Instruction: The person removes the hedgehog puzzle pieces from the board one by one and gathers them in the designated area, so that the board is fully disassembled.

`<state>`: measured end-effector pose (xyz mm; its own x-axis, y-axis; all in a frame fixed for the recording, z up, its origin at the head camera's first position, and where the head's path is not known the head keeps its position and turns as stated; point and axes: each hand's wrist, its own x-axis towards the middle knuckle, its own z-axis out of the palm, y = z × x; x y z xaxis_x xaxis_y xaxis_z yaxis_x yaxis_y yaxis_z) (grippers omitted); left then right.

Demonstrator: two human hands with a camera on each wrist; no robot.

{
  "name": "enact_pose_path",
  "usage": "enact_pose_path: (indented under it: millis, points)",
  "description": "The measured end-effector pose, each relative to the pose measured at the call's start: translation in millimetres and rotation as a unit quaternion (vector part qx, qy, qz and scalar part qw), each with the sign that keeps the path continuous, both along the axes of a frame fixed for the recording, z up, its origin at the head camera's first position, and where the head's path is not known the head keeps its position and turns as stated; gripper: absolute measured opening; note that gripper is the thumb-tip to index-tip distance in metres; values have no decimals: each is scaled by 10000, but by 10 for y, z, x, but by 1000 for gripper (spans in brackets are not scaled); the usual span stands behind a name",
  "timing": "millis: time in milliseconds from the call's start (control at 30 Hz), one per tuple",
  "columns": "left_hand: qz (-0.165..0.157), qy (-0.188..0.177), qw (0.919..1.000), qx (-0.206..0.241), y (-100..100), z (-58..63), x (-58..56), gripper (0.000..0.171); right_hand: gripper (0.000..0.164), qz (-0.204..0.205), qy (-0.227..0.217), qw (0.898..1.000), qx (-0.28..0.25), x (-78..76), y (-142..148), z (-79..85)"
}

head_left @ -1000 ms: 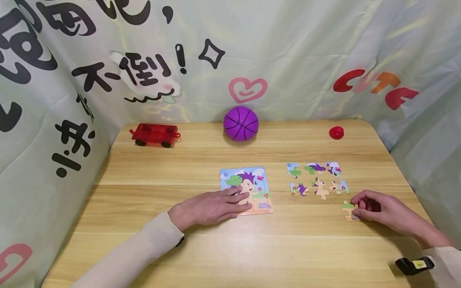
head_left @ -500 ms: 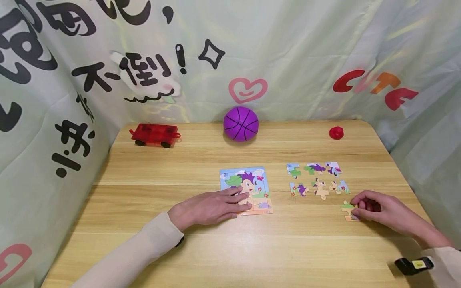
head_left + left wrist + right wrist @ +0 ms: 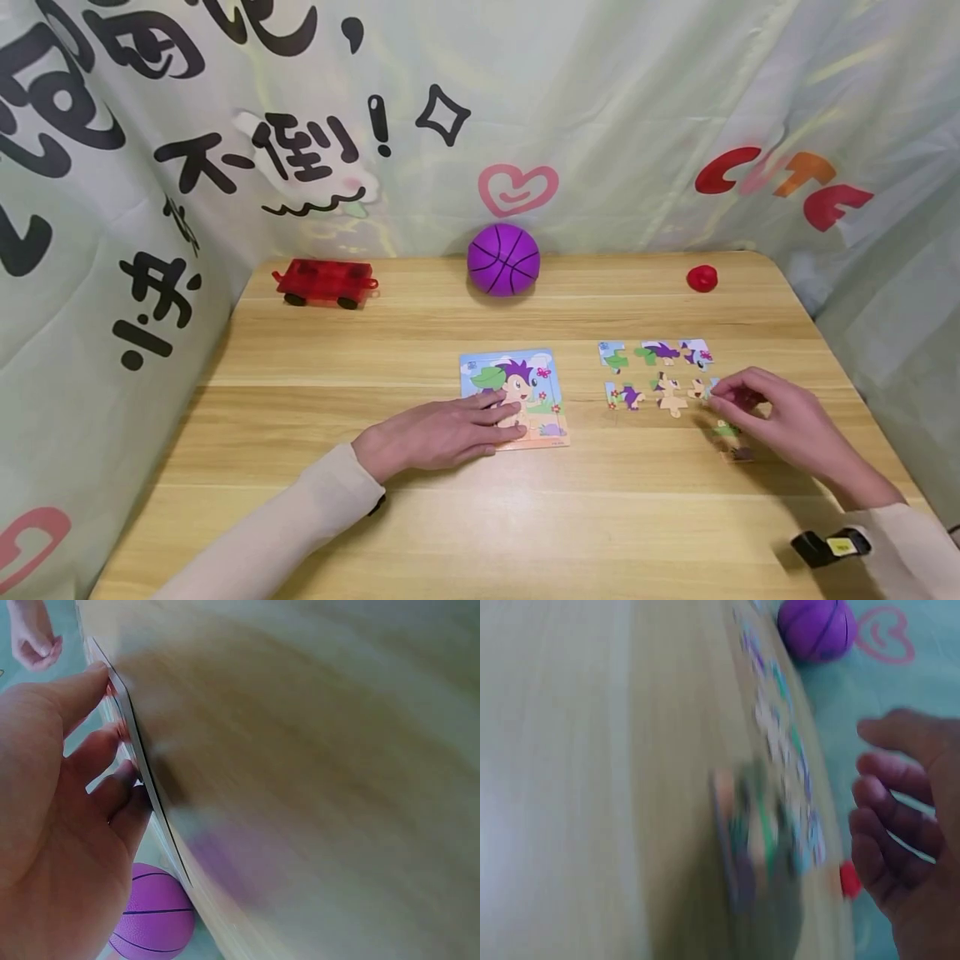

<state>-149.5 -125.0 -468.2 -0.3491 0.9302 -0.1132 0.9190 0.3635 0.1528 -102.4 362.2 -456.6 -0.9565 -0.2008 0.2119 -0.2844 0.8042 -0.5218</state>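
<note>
A square jigsaw puzzle (image 3: 553,387) with a hedgehog-like cartoon character lies on the wooden table, and my left hand (image 3: 438,432) rests on its lower left with fingers spread. In the left wrist view those fingers (image 3: 94,750) touch the board's surface. Off to the right, my right hand (image 3: 791,429) hovers with loosely bent fingers, overlapping the end of the middle row of loose pieces. Nothing shows between its fingers in the right wrist view. Under it a green and tan puzzle piece (image 3: 726,429) lies on the table, partly shaded; it is blurred in the right wrist view.
Loose puzzle pieces form an upper row (image 3: 660,352) and a middle row (image 3: 670,397) right of the board. Along the back edge stand a red toy wagon (image 3: 326,282), a purple ball (image 3: 503,260) and a small red object (image 3: 702,278). Printed cloth hangs behind.
My right hand has let go of the green and tan piece and moved up and left from it, toward the middle row. The left hand stays on the puzzle.
</note>
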Motion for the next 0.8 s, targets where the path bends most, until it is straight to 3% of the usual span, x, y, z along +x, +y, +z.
enact_pose_path:
  millis: [133,433,800]
  points:
    - [-8,91,9999,61,-1,-14,0,48,17,60,209,9998,0,-44,-257,42]
    - [-12,185,9998,103,-2,-14,2,48,19,656,393,9968,-212,-125,-867,126]
    - [74,17,9999,101,-1,-7,5,49,12,1337,-657,9874,-537,-185,-1540,-37]
